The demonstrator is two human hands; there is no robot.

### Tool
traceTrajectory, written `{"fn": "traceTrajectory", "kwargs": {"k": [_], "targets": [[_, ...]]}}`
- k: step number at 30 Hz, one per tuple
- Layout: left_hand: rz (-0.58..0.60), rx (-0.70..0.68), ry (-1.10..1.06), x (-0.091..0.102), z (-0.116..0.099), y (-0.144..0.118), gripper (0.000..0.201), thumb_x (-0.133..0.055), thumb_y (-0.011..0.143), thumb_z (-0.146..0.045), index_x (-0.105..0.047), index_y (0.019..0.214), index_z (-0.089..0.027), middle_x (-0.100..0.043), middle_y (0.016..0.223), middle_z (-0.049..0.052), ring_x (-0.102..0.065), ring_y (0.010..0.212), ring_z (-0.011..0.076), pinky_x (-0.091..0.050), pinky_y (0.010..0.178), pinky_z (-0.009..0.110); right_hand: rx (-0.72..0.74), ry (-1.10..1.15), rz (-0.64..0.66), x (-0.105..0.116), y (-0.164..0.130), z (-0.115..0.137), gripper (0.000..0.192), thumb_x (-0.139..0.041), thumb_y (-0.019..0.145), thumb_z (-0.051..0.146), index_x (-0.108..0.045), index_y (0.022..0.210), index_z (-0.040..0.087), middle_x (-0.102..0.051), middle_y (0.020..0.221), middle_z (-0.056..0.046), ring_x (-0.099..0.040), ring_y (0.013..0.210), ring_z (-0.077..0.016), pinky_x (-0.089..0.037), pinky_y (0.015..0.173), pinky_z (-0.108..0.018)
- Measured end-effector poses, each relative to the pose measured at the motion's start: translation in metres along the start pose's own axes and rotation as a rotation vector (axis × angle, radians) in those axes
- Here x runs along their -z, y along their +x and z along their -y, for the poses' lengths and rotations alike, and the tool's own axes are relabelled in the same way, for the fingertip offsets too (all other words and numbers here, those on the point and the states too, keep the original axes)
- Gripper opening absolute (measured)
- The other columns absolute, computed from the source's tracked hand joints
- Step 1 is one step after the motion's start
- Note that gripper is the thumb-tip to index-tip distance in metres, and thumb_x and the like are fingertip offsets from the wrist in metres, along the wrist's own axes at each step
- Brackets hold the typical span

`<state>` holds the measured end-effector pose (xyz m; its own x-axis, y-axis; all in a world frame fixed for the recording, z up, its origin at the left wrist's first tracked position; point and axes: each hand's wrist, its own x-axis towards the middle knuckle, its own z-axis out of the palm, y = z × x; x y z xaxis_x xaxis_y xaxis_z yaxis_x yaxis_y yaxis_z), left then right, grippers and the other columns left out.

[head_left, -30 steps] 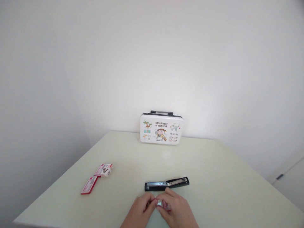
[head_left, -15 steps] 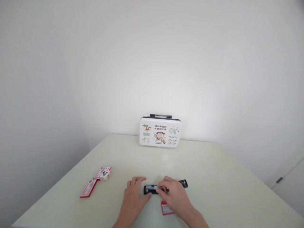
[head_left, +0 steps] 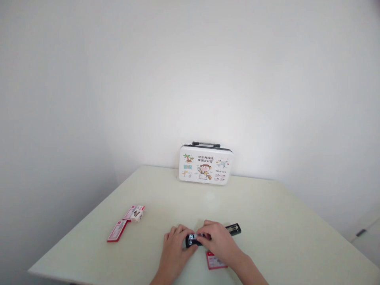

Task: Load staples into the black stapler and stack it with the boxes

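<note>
Now, stapler (head_left: 234, 229): splayed open, nearer the table's (head_left: 249, 202) front edge than its back.
Left hand (head_left: 175, 243): clasping the stapler's left end; best braced firmly.
Right hand (head_left: 221, 240): pinching a grey piece (head_left: 200, 236), mostly hidden, over the stapler; best guided straight and level.

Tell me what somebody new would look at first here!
Probably the white case with colourful cartoon pictures, standing at the back of the pale table. Next come the left hand and right hand at the black stapler, near the front. Pink-and-white packets brighten the left side.
</note>
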<state>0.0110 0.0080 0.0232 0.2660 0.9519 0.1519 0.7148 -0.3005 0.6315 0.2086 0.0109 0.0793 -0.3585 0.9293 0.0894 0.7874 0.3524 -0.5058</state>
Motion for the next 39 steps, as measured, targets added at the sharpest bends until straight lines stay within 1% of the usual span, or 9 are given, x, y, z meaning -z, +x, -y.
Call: {"fn": "traceTrajectory", "kwargs": {"k": [4,15,20,22,26,29,32,35,39], "targets": [[-0.012,-0.011,-0.022,-0.001,0.002,-0.001,0.027,-0.069,0.086,-0.039,-0.07,0.113,-0.035,-0.067,0.113,-0.001,-0.055,0.11,0.0246,-0.032,0.093,0.037,-0.106,-0.038,-0.09,-0.003,-0.004,0.001,0.017,-0.069,0.088,0.032,-0.074,0.103,0.026,-0.066,0.08,0.003,-0.062,0.075,-0.0156,-0.037,0.069,-0.024],[-0.007,0.016,-0.027,-0.002,0.002,-0.001,0.027,-0.07,0.085,-0.038,-0.071,0.112,-0.035,-0.068,0.115,-0.001,-0.055,0.112,0.0239,-0.031,0.095,0.036,-0.275,0.025,-0.175,-0.027,-0.029,0.002,0.019,-0.053,0.096,0.033,-0.071,0.099,0.027,-0.067,0.072,0.002,-0.061,0.072,-0.0178,-0.035,0.065,-0.027],[-0.007,0.013,-0.011,-0.002,0.002,-0.001,0.026,-0.066,0.088,-0.04,-0.07,0.113,-0.035,-0.068,0.116,0.0,-0.055,0.112,0.0242,-0.032,0.095,0.036,-0.192,0.194,-0.141,-0.041,-0.029,0.001,0.025,-0.055,0.092,0.033,-0.07,0.111,0.028,-0.064,0.068,0.003,-0.059,0.065,-0.0164,-0.035,0.062,-0.026],[-0.003,0.017,-0.002,-0.002,0.002,-0.001,0.026,-0.065,0.088,-0.04,-0.07,0.113,-0.035,-0.067,0.116,0.0,-0.055,0.113,0.0243,-0.032,0.096,0.036,-0.213,0.31,-0.156,-0.044,-0.039,-0.013,0.031,-0.055,0.092,0.04,-0.07,0.114,0.024,-0.06,0.064,0.004,-0.056,0.061,-0.0159,-0.035,0.059,-0.025],[0.012,0.014,-0.008,-0.003,0.004,0.0,0.027,-0.066,0.087,-0.038,-0.07,0.113,-0.035,-0.067,0.117,-0.001,-0.055,0.113,0.0241,-0.032,0.096,0.037,-0.459,0.476,-0.264,-0.035,-0.073,-0.069,0.05,-0.055,0.089,0.065,-0.066,0.077,0.017,-0.056,0.059,0.001,-0.05,0.057,-0.0147,-0.032,0.054,-0.026],[0.035,-0.01,-0.028,-0.002,0.006,0.0,0.027,-0.067,0.087,-0.039,-0.069,0.114,-0.037,-0.067,0.117,-0.002,-0.055,0.112,0.023,-0.032,0.096,0.036,-0.568,0.724,-0.245,-0.017,-0.085,-0.096,0.06,-0.053,0.086,0.074,-0.065,0.103,0.018,-0.051,0.058,0.005,-0.035,0.045,-0.0098,-0.022,0.045,-0.025],[0.055,-0.025,-0.038,-0.002,0.005,0.001,0.027,-0.067,0.087,-0.04,-0.069,0.113,-0.037,-0.067,0.117,-0.002,-0.055,0.112,0.0232,-0.031,0.096,0.036,-0.432,0.817,-0.247,0.003,-0.072,-0.091,0.06,-0.06,0.084,0.072,-0.059,0.118,0.022,-0.045,0.062,0.009,-0.031,0.046,-0.009,-0.019,0.045,-0.024],[0.056,-0.019,-0.042,-0.001,0.004,0.001,0.027,-0.067,0.087,-0.04,-0.07,0.113,-0.035,-0.067,0.117,-0.001,-0.054,0.112,0.024,-0.031,0.096,0.037,-0.211,0.714,-0.266,0.016,-0.046,-0.066,0.044,-0.067,0.086,0.061,-0.063,0.102,0.021,-0.051,0.071,0.006,-0.044,0.061,-0.0115,-0.032,0.056,-0.023],[0.062,-0.017,-0.041,-0.001,0.004,0.0,0.027,-0.067,0.086,-0.041,-0.07,0.112,-0.035,-0.067,0.115,-0.001,-0.054,0.112,0.0244,-0.032,0.095,0.037,-0.14,0.521,-0.178,0.01,-0.016,-0.028,0.026,-0.071,0.086,0.046,-0.061,0.089,0.022,-0.046,0.063,0.009,-0.044,0.061,-0.0118,-0.033,0.059,-0.023]]}}
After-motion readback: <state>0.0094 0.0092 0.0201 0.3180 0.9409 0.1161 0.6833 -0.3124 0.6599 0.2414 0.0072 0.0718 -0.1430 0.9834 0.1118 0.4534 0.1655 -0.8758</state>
